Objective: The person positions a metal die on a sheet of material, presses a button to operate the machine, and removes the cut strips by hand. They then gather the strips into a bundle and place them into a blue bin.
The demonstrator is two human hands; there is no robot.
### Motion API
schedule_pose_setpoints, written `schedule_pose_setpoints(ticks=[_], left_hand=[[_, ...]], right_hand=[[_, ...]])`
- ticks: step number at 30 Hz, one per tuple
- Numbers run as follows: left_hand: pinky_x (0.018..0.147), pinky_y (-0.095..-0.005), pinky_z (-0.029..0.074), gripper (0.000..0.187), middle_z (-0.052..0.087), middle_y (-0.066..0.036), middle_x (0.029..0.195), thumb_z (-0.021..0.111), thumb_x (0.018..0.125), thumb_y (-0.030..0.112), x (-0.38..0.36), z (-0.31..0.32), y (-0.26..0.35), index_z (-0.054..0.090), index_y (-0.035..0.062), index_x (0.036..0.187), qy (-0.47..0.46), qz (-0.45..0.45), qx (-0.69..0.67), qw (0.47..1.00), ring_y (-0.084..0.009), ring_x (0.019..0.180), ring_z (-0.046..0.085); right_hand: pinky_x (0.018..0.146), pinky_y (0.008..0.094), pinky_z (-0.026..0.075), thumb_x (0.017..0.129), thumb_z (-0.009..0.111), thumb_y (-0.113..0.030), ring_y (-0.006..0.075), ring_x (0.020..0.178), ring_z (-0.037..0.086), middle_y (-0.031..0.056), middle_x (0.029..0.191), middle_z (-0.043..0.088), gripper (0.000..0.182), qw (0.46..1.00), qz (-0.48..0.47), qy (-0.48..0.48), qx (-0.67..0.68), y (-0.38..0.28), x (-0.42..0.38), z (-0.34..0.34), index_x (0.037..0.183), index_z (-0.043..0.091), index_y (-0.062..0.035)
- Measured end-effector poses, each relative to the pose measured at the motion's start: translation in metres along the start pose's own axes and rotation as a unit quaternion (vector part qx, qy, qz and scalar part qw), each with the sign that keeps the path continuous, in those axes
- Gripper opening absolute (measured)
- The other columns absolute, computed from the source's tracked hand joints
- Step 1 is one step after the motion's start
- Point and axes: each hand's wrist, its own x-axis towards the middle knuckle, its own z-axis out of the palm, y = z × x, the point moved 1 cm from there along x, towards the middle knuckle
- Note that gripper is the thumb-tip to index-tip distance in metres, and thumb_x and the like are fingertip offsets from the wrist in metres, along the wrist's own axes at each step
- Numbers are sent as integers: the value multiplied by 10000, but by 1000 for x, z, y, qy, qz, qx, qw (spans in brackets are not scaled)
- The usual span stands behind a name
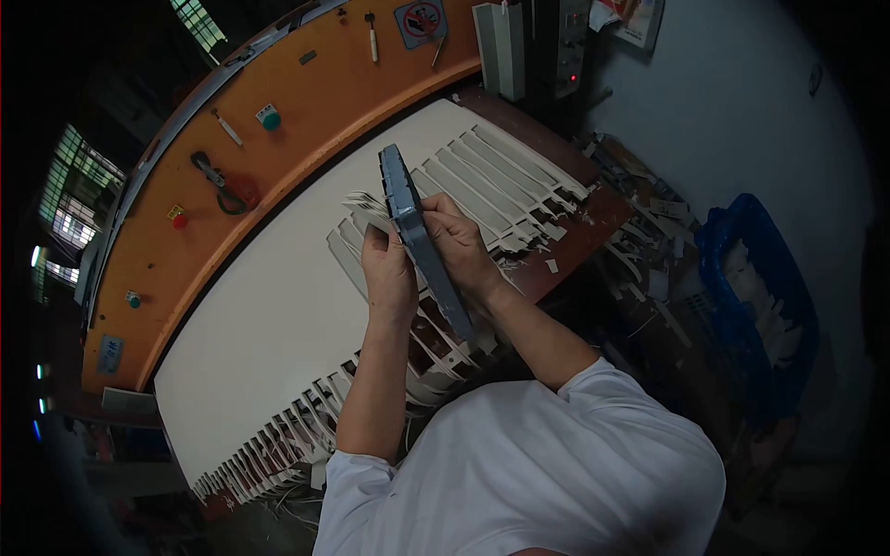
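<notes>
A long, narrow blue-grey block (422, 243) is raised above the table, tilted, its edge toward me. My right hand (458, 243) grips it from the right side, fingers closed round its edge. On the left, my left hand (388, 275) pinches some thin pale pieces (368, 211) that fan out beside the block. Below both hands lies a large off-white sheet (269, 296), with long slots cut through its near and right parts. Strips of the sheet (491, 176) remain between the cut areas at the right.
An orange machine beam (315, 102) with green and red buttons curves along the far side. Scraps litter the reddish table edge (593, 227) and floor at right. A blue plastic container (803, 269) holding pale scraps stands by the wall.
</notes>
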Motion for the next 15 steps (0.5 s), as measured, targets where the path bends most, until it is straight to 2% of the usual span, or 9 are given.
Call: schedule_pose_setpoints(ticks=[4, 7, 9, 10, 12, 13, 15], left_hand=[[903, -305, 495, 317, 649, -77, 1124, 620, 1044, 254, -9, 12, -1, 550, -15, 1196, 96, 47, 16, 994, -136, 990, 611], [886, -305, 500, 293, 656, -94, 1114, 604, 1052, 260, -20, 8, 6, 559, -5, 1169, 103, 123, 28, 987, -146, 959, 626], [877, -302, 497, 275, 657, -113, 1107, 612, 1046, 269, -40, -9, 19, 551, 15, 1133, 74, 98, 32, 992, -162, 932, 634], [843, -303, 497, 280, 643, -108, 1030, 614, 1043, 280, -44, -20, 19, 528, 19, 1101, 62, 104, 37, 992, -169, 880, 627], [750, -313, 496, 296, 595, -81, 981, 598, 1047, 300, -57, -31, 32, 505, 22, 1085, 96, 170, 29, 980, -170, 776, 600], [763, -307, 486, 305, 578, -67, 919, 616, 1038, 294, -60, -29, 53, 495, 14, 1057, 93, 213, 42, 972, -154, 784, 588], [754, -307, 481, 296, 578, -71, 988, 627, 1030, 299, -60, -30, 75, 501, 32, 1035, 39, 219, 45, 974, -150, 772, 581]], right_hand=[[833, 233, 482, 1061, 561, -241, 121, 954, 594, 81, 1108, 581, 308, 999, 11, 31, 27, -7, 0, 8, 1113, 678, 40], [798, 225, 489, 1059, 572, -251, 88, 912, 593, 45, 1049, 619, 300, 998, 31, 43, 12, -3, 0, 8, 1148, 658, 23], [781, 223, 493, 1057, 581, -254, 71, 888, 589, 22, 1012, 640, 297, 994, 98, 39, 39, -10, -4, 5, 1181, 640, 10], [772, 221, 495, 1056, 586, -256, 62, 876, 587, 11, 993, 650, 298, 989, 129, 40, 54, -13, -4, 3, 1198, 631, 3], [771, 218, 495, 1057, 588, -257, 56, 871, 590, 5, 975, 661, 297, 991, 121, 51, 14, -13, -4, 3, 1211, 626, -6], [770, 217, 495, 1057, 589, -258, 53, 869, 591, 2, 966, 667, 297, 991, 119, 56, -5, -12, -4, 4, 1218, 623, -11], [765, 214, 495, 1057, 588, -255, 51, 863, 594, 13, 971, 672, 295, 989, 132, 71, 18, -10, -4, 7, 1219, 623, -11]])
